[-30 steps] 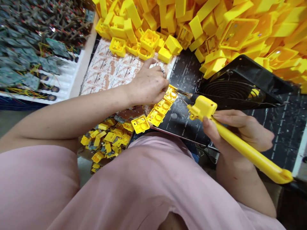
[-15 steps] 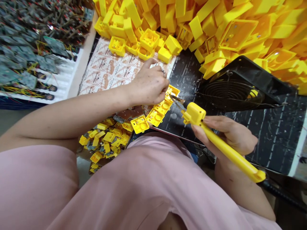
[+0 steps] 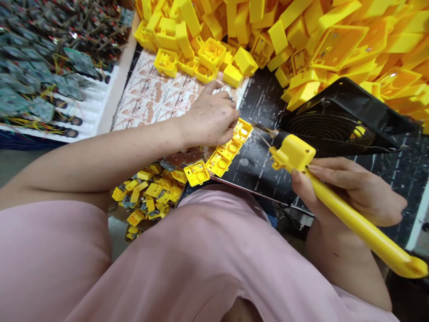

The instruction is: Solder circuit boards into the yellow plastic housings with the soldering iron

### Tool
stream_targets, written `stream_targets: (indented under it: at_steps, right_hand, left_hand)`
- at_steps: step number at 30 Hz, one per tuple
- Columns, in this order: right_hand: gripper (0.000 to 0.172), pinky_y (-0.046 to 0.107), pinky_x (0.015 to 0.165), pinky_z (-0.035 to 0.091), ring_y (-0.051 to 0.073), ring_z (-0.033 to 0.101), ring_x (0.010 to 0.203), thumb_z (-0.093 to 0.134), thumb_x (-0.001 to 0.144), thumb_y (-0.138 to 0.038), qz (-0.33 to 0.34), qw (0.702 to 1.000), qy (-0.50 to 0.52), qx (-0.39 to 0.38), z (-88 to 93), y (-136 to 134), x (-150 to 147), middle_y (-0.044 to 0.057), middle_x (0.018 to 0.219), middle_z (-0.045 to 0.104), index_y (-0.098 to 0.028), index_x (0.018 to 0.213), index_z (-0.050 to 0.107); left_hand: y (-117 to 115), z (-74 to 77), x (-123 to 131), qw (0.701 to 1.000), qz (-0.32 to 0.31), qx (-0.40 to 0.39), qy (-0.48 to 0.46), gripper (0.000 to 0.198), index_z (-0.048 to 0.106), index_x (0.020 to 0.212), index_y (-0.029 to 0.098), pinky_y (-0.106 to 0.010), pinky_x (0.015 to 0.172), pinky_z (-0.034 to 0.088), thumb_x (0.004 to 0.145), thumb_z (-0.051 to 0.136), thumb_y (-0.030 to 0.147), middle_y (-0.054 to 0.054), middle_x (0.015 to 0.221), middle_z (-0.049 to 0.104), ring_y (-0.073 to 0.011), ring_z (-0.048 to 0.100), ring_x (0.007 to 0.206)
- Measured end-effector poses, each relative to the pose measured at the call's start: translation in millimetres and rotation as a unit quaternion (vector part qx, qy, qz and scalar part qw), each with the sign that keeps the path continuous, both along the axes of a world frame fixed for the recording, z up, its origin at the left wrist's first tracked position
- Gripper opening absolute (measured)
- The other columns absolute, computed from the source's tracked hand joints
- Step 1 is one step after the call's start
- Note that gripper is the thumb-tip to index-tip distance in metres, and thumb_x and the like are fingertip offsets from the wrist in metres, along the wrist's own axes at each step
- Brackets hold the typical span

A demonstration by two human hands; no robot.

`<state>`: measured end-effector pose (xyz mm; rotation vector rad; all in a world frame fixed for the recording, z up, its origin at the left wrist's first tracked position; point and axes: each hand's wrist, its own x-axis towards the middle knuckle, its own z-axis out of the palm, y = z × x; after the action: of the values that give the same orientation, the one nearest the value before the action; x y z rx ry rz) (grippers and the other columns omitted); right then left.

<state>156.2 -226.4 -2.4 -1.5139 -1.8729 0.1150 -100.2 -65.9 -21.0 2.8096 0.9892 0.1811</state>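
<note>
My right hand (image 3: 351, 188) is wrapped round a yellow soldering iron (image 3: 348, 210), whose dark metal tip points left, a short way from a row of yellow casings (image 3: 219, 163). The casings lie open side up at the table's front edge, with small metal parts inside. My left hand (image 3: 216, 116) rests over the upper left end of that row, fingers bent and pressed together; what its fingertips hold, if anything, is hidden. One more open casing (image 3: 196, 173) sits at the near end of the row.
A large heap of yellow casings (image 3: 301, 31) fills the back. At the right stands a black fan (image 3: 338, 116). Circuit boards with wires (image 3: 40, 85) lie on white foam at the left. Below the table edge is a pile of small yellow parts (image 3: 150, 192).
My right hand has drawn the soldering iron back to the right, so its tip is off the casings. My left hand has stayed at the row, and the view has shifted slightly.
</note>
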Motion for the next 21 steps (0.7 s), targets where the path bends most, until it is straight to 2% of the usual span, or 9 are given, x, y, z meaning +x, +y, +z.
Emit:
stream_targets:
  at_steps: [3, 5, 8, 10, 12, 15, 18, 21]
  right_hand:
    - [0.013, 0.024, 0.06, 0.06, 0.015, 0.078, 0.07, 0.083, 0.091, -0.028, 0.044, 0.996, 0.004, 0.082, -7.6, -4.4, 1.5, -0.003, 0.088, 0.081, -0.025, 0.095, 0.071]
    - [0.022, 0.026, 0.061, 0.062, 0.016, 0.078, 0.071, 0.086, 0.088, -0.026, 0.035, 0.994, 0.015, 0.106, -11.6, -5.4, -0.7, -0.002, 0.092, 0.082, -0.026, 0.106, 0.073]
    - [0.043, 0.027, 0.063, 0.063, 0.018, 0.078, 0.074, 0.089, 0.085, -0.028, -0.022, 0.99, 0.027, 0.138, -15.7, -5.9, -3.9, -0.001, 0.098, 0.082, -0.028, 0.126, 0.074]
    - [0.052, 0.026, 0.067, 0.063, 0.017, 0.079, 0.076, 0.089, 0.085, -0.026, -0.029, 0.987, 0.032, 0.155, -18.3, -5.9, -3.9, -0.001, 0.1, 0.081, -0.027, 0.134, 0.072]
    - [0.054, 0.023, 0.068, 0.062, 0.015, 0.078, 0.074, 0.09, 0.083, -0.022, -0.024, 0.984, 0.039, 0.171, -21.8, -6.0, -2.1, -0.001, 0.099, 0.081, -0.025, 0.134, 0.073]
    - [0.047, 0.021, 0.066, 0.059, 0.013, 0.075, 0.07, 0.091, 0.081, -0.02, -0.042, 0.981, 0.054, 0.182, -29.4, -8.1, 2.9, 0.001, 0.098, 0.083, -0.022, 0.126, 0.077]
    - [0.04, 0.023, 0.069, 0.061, 0.015, 0.076, 0.073, 0.09, 0.082, -0.025, -0.06, 0.979, 0.06, 0.188, -36.9, -15.4, 10.0, 0.002, 0.095, 0.083, -0.021, 0.12, 0.079]
    - [0.04, 0.024, 0.07, 0.061, 0.016, 0.077, 0.073, 0.091, 0.081, -0.027, -0.079, 0.976, 0.066, 0.189, -40.4, -27.8, 18.2, 0.002, 0.094, 0.083, -0.022, 0.119, 0.081]
  left_hand:
    - [0.2, 0.5, -0.2, 1.0, 0.002, 0.0, 0.007, 0.028, 0.078, 0.083, 0.019, -0.061, 0.116, 0.038, 0.086, 0.052, 0.027, -0.009, 0.083, 0.074, -0.0346, 0.069, 0.109]
    - [0.3, 1.0, -0.5, 1.0, 0.002, 0.007, 0.014, 0.027, 0.078, 0.083, 0.02, -0.061, 0.115, 0.038, 0.086, 0.052, 0.027, -0.008, 0.083, 0.073, -0.0344, 0.069, 0.109]
    - [0.1, 1.0, -0.2, 1.0, 0.002, 0.011, 0.017, 0.027, 0.078, 0.083, 0.02, -0.059, 0.114, 0.04, 0.086, 0.052, 0.027, -0.008, 0.082, 0.073, -0.034, 0.07, 0.109]
    - [-0.7, 0.1, 1.2, 1.0, 0.003, 0.009, 0.019, 0.027, 0.078, 0.084, 0.02, -0.059, 0.112, 0.041, 0.086, 0.052, 0.027, -0.008, 0.083, 0.073, -0.0339, 0.07, 0.108]
    - [-1.6, -0.7, 2.9, 1.0, 0.005, 0.005, 0.029, 0.027, 0.078, 0.087, 0.019, -0.059, 0.11, 0.042, 0.087, 0.052, 0.027, -0.009, 0.086, 0.074, -0.0343, 0.07, 0.108]
    - [-0.4, 2.5, 1.1, 0.999, 0.007, -0.01, 0.043, 0.03, 0.078, 0.094, 0.019, -0.056, 0.106, 0.046, 0.089, 0.051, 0.029, -0.01, 0.092, 0.074, -0.0348, 0.069, 0.11]
    - [6.3, 17.0, -10.7, 0.999, 0.023, -0.023, 0.029, 0.035, 0.077, 0.113, 0.02, -0.052, 0.102, 0.05, 0.092, 0.053, 0.035, -0.011, 0.109, 0.075, -0.0339, 0.067, 0.115]
    - [12.7, 36.5, -23.1, 0.997, 0.074, 0.0, -0.012, 0.045, 0.073, 0.13, 0.019, -0.053, 0.106, 0.049, 0.096, 0.051, 0.039, -0.014, 0.133, 0.071, -0.0349, 0.064, 0.123]
